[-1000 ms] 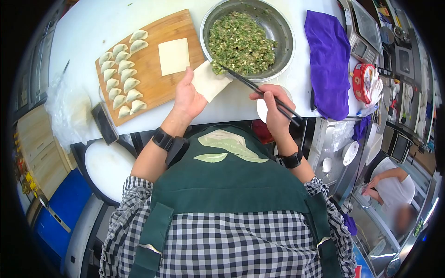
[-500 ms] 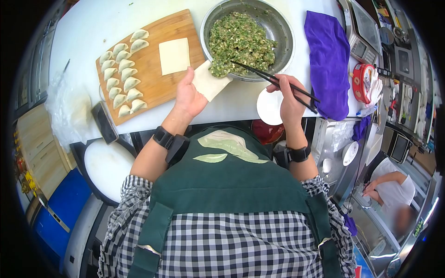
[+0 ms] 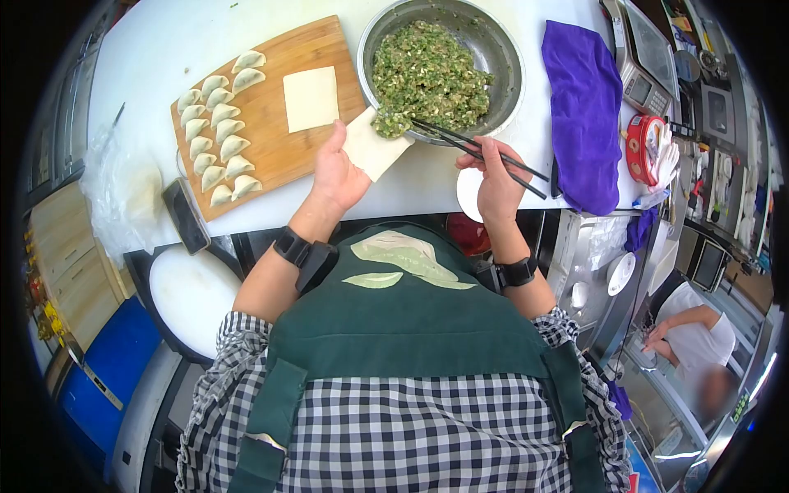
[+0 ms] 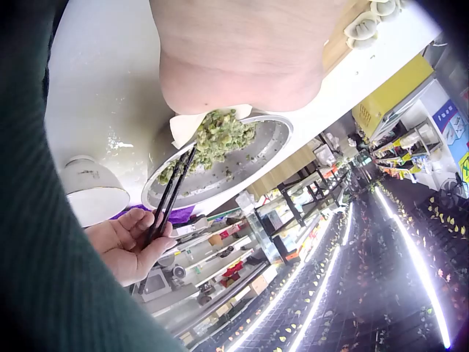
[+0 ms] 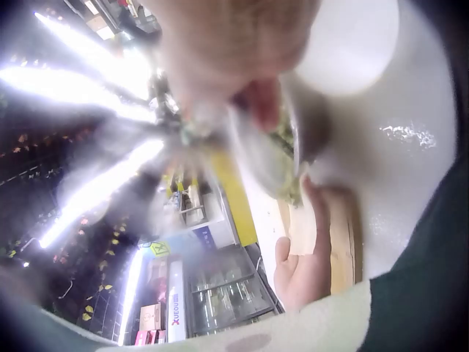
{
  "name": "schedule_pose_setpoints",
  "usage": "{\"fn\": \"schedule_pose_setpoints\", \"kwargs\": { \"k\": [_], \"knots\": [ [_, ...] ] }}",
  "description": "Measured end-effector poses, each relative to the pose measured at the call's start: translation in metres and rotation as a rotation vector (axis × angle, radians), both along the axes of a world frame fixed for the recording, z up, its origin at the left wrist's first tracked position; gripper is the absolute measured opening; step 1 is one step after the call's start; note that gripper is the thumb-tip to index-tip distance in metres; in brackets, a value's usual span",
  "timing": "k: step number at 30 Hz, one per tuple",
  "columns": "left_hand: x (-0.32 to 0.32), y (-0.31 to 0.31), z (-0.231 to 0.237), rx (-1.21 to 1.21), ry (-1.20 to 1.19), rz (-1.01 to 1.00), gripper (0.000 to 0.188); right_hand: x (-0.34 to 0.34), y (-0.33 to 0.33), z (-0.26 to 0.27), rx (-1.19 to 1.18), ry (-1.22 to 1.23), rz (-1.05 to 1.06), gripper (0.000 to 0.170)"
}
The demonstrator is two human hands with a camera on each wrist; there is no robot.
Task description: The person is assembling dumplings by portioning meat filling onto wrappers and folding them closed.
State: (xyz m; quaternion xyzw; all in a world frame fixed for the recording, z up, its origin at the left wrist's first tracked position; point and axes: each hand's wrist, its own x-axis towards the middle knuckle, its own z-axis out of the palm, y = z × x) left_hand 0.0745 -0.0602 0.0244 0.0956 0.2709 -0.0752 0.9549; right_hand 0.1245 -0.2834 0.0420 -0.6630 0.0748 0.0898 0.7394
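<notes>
Over white tabletop (image 3: pixel 156 57), wrapper (image 3: pixel 374 154) lies on straight left fingers (image 5: pixel 321 220); right fingers (image 3: pixel 491 154) pinch chopsticks (image 3: pixel 446 135).

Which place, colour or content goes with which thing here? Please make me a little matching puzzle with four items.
Things:
1. Chopsticks
2. Cloth
3. Dumplings
4. Metal bowl

Matches:
A. Lined up on the cutting board
B. Contains green-flecked filling
C. In the right hand
D. Purple

Right pairs: 1-C, 2-D, 3-A, 4-B.

The bench (image 3: pixel 181 33) is bright; beyond it, strip lights (image 5: pixel 102 192) flare in the blurred right-wrist view; head-view edges curve, darkened.
</notes>
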Motion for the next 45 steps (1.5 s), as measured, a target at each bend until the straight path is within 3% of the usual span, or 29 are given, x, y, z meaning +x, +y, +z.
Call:
{"fn": "schedule_pose_setpoints", "kwargs": {
  "k": [3, 7, 8, 9, 12, 15, 19, 21, 23, 27, 30, 34, 37, 40, 45],
  "knots": [
    [0.000, -0.001, 0.001, 0.010, -0.029, -0.004, 0.065, -0.015, 0.002, 0.000, 0.131, -0.005, -0.053, 0.025],
    [0.001, -0.002, 0.005, -0.002, -0.053, -0.002, 0.066, -0.026, 0.003, 0.007, 0.034, -0.094, 0.011, 0.022],
    [0.000, -0.001, 0.003, -0.004, -0.046, 0.008, 0.066, -0.032, 0.003, 0.013, -0.104, -0.264, 0.133, 0.014],
    [0.000, -0.001, 0.001, -0.008, -0.040, 0.014, 0.066, -0.031, 0.004, 0.017, -0.102, -0.263, 0.136, 0.014],
    [0.000, -0.001, -0.001, -0.046, -0.055, 0.045, 0.065, -0.028, 0.007, 0.025, -0.470, -0.814, 0.445, 0.019],
    [-0.001, 0.000, -0.007, -0.075, -0.069, 0.039, 0.065, -0.030, 0.010, 0.026, -0.545, -0.979, 0.586, 0.022],
    [0.000, 0.002, -0.015, -0.077, -0.110, 0.027, 0.064, -0.028, 0.008, 0.030, -0.531, -0.962, 0.584, 0.022],
    [0.001, 0.004, -0.010, -0.063, -0.070, 0.015, 0.064, -0.021, 0.009, 0.046, -0.444, -0.714, 0.396, 0.005],
    [0.000, 0.006, -0.009, -0.052, -0.072, 0.006, 0.064, -0.014, 0.010, 0.046, -0.448, -0.633, 0.305, 0.001],
    [0.000, 0.009, -0.002, -0.049, -0.031, -0.001, 0.062, -0.015, 0.012, 0.038, -0.499, -0.666, 0.312, 0.005],
    [-0.002, 0.008, -0.008, -0.040, -0.039, 0.021, 0.062, -0.027, 0.019, 0.040, -0.543, -0.850, 0.384, 0.012],
    [-0.003, 0.009, -0.008, -0.048, -0.038, 0.030, 0.063, -0.026, 0.021, 0.041, -0.481, -0.838, 0.447, 0.010],
    [-0.002, 0.009, -0.009, -0.095, -0.094, 0.025, 0.063, -0.014, 0.021, 0.047, -0.515, -0.740, 0.317, 0.008],
    [-0.002, 0.010, -0.011, -0.083, -0.076, 0.021, 0.064, -0.007, 0.023, 0.037, -0.514, -0.818, 0.300, 0.008],
    [-0.001, 0.011, -0.007, -0.046, -0.039, 0.037, 0.063, -0.017, 0.027, 0.036, -0.484, -0.837, 0.409, 0.010]
  ]
}}
